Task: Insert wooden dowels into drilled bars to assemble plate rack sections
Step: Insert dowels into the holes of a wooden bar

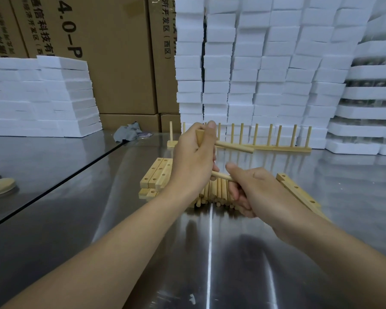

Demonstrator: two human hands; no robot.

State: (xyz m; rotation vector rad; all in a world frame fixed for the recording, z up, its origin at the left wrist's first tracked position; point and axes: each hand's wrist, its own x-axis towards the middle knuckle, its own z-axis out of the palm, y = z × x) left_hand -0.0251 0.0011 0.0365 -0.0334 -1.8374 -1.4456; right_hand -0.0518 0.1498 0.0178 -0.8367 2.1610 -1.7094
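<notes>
right hand (252,188) hides most of dowel (221,175)

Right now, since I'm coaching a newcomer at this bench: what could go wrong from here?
The left hand holds its bar in the air, so the dowel held by the right hand may enter crooked. The loose dowel pile under both hands could roll on the shiny table if bumped.

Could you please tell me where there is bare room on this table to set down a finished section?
Bare table lies nearest the person, before the dowel pile, and right of the angled bars. Crowded: the middle, with stacked bars, left hand and right hand.
</notes>
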